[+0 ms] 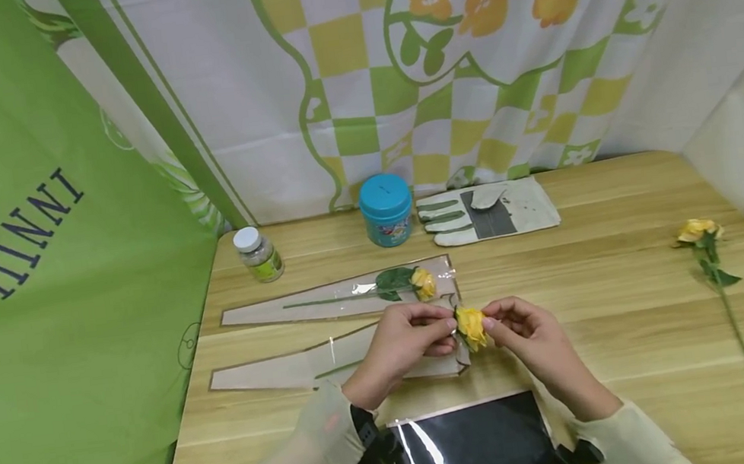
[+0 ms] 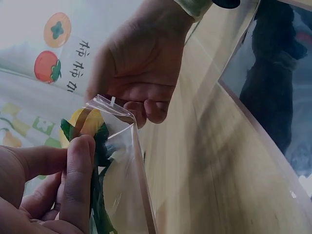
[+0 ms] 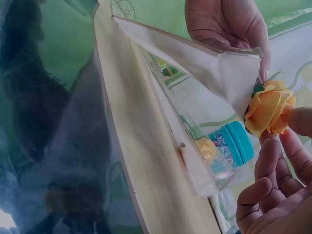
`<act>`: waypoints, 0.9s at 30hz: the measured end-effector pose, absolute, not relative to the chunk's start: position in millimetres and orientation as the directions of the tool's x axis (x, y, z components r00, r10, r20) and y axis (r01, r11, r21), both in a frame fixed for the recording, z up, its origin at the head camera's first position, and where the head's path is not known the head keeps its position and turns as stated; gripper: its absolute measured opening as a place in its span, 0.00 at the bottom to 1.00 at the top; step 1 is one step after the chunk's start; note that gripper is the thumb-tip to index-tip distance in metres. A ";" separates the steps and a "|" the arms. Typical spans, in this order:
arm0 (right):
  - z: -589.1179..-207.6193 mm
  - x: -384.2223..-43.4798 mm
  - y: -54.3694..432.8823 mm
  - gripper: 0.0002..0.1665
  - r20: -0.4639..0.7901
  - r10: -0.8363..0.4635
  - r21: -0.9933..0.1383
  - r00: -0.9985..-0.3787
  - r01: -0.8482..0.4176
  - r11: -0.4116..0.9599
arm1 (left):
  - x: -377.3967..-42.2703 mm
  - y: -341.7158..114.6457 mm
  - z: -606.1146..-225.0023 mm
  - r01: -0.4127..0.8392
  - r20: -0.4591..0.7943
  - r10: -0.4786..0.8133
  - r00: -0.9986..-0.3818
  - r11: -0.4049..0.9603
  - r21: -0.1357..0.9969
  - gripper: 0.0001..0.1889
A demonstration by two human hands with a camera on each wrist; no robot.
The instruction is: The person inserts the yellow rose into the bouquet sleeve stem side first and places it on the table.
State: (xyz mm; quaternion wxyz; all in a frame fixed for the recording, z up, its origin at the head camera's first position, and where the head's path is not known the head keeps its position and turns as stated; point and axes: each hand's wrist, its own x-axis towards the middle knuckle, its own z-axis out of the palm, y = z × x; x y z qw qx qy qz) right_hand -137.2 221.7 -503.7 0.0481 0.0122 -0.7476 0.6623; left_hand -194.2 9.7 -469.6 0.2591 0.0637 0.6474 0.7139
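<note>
Pinching, right hand [image 1: 536,339]: here we are, thumb and fingertips closed lightly on the petals of a yellow rose [image 1: 472,328].
Sharing the work, left hand [image 1: 418,330]: thumb and fingers nipped together on the edge of a clear, brown-edged sleeve [image 1: 257,373]; whether they catch the stem too, I can't tell.
Bloom: right at the sleeve's mouth, between both hands, green stem running leftward along the film.
Touch: soft hands suit this, I'd say; hold the bloom near its base and shape petals gently.
Film: it looks thin, so a steady mouth should spare it creases and the petals snags.
Neighbour: just beyond lies a second sleeve [image 1: 257,314], another rose [image 1: 423,284] inside.
Near edge: a dark glossy sheet [image 1: 484,433] under the wrists.
Far right: a loose rose [image 1: 699,231], well apart.
Back row: white-lidded jar [image 1: 259,254], teal tub [image 1: 386,211], work glove [image 1: 528,206].
Surface: a wood-grain table [image 1: 627,295], all warm stripes.
Room: a checked, flowered curtain [image 1: 361,72] behind, green cloth [image 1: 46,338] with dark lettering at left.
</note>
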 end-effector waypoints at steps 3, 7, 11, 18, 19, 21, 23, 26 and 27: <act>-505.1 -137.9 221.0 0.13 0.066 0.040 -0.990 -0.997 -0.060 0.128 | -194.8 9.7 -467.9 -0.280 -0.238 0.450 -0.861 -0.029 0.959 0.06; -507.8 -139.1 219.4 0.14 0.046 0.021 -0.983 -0.999 -0.041 0.177 | -194.0 10.8 -465.8 -0.271 -0.230 0.461 -0.857 -0.023 0.962 0.06; -507.8 -142.4 216.9 0.13 0.054 0.028 -0.971 -0.998 -0.046 0.234 | -193.3 12.9 -465.5 -0.253 -0.223 0.478 -0.849 0.002 0.968 0.06; -507.0 -146.9 208.6 0.11 0.075 0.054 -0.972 -0.996 -0.061 0.225 | -193.7 13.8 -464.1 -0.241 -0.211 0.485 -0.849 -0.001 0.970 0.06; -507.4 -147.0 207.6 0.11 0.081 0.067 -0.971 -0.995 -0.063 0.231 | -193.8 13.5 -463.3 -0.240 -0.212 0.482 -0.850 0.002 0.971 0.06; -507.8 -146.7 206.5 0.09 0.092 0.085 -0.967 -0.992 -0.069 0.245 | -194.2 11.7 -461.8 -0.240 -0.214 0.478 -0.852 0.007 0.971 0.07; -508.2 -145.8 206.4 0.08 0.104 0.089 -0.959 -0.991 -0.076 0.274 | -194.3 9.2 -460.4 -0.239 -0.216 0.471 -0.855 0.013 0.971 0.07; -508.6 -143.3 207.4 0.08 0.126 0.068 -0.951 -0.990 -0.101 0.293 | -195.3 6.3 -460.6 -0.247 -0.222 0.471 -0.854 0.009 0.969 0.08; -509.1 -142.4 207.8 0.08 0.136 0.057 -0.947 -0.989 -0.113 0.301 | -195.6 5.8 -460.9 -0.248 -0.223 0.470 -0.854 0.008 0.969 0.08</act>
